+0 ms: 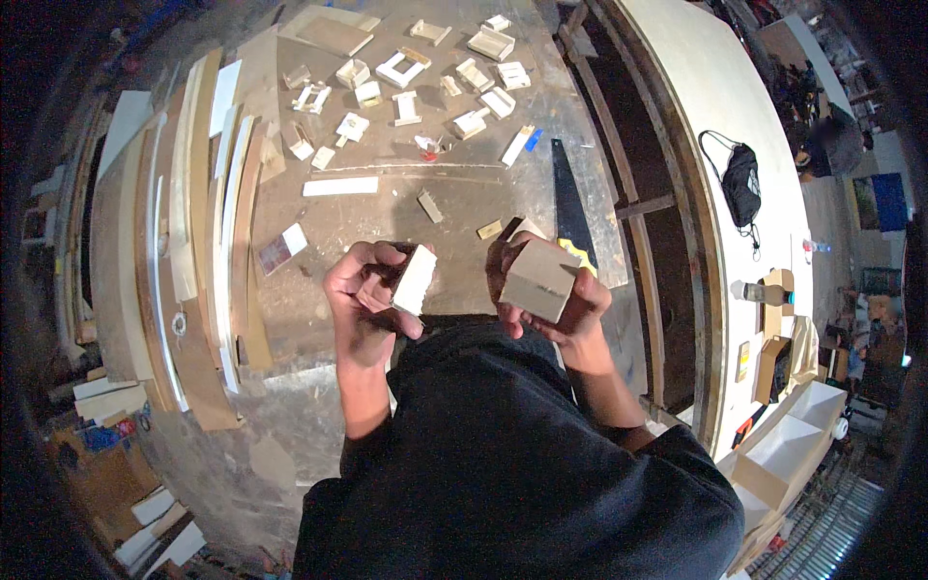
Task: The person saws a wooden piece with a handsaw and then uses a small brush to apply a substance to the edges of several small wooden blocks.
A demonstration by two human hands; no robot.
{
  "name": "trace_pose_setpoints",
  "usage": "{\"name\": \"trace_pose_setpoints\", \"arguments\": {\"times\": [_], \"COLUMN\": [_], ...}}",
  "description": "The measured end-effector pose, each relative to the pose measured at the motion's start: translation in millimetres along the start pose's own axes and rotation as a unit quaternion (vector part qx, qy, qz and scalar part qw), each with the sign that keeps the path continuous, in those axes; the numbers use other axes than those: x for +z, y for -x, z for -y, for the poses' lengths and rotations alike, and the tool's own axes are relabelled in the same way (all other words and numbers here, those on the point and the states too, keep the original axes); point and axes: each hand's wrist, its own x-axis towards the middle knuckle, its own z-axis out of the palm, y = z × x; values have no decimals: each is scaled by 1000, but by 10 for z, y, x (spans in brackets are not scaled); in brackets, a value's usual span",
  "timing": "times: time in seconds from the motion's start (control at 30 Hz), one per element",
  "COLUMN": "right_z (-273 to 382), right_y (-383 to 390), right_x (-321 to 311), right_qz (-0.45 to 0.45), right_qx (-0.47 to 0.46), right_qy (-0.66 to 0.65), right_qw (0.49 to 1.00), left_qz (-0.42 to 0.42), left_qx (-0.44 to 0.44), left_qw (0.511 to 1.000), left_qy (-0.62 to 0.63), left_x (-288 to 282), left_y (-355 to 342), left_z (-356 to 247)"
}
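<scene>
My left hand [365, 290] is closed on a small pale wooden block [416, 278] with a rough, bright edge, held upright in front of my body. A little to its right, my right hand [578, 311] grips a small box-shaped wooden piece [543, 275], its flat tan side facing up. The two pieces are apart. Just beyond them on the work surface lie a narrow wooden offcut [429, 205] and a small yellowish block [490, 230]. A handsaw [572, 193] with a yellow handle rests beyond my right hand, its handle partly hidden.
Several small wooden assemblies [401, 68] are spread over the far part of the work surface. A white strip [340, 187] lies nearer. Long boards [193, 193] are stacked at left. A pale bench [715, 87] on the right carries a black pouch [741, 184] and a divided box [788, 445].
</scene>
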Motion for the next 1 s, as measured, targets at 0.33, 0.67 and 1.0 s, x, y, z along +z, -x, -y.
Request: {"name": "trace_pose_setpoints", "arguments": {"times": [0.33,0.67,1.0], "right_z": [300,701,896], "right_y": [54,96,231], "right_x": [101,119,31], "right_qz": [-142,-5,-98], "right_qx": [-85,-99,9], "right_qy": [314,498,273], "right_qw": [935,862,957], "left_qz": [-78,-23,51], "left_qx": [23,2,65], "left_qw": [995,999,992], "left_qy": [-50,-45,-93], "left_x": [77,168,413], "left_y": [56,-128,-231], "left_z": [327,420,412]}}
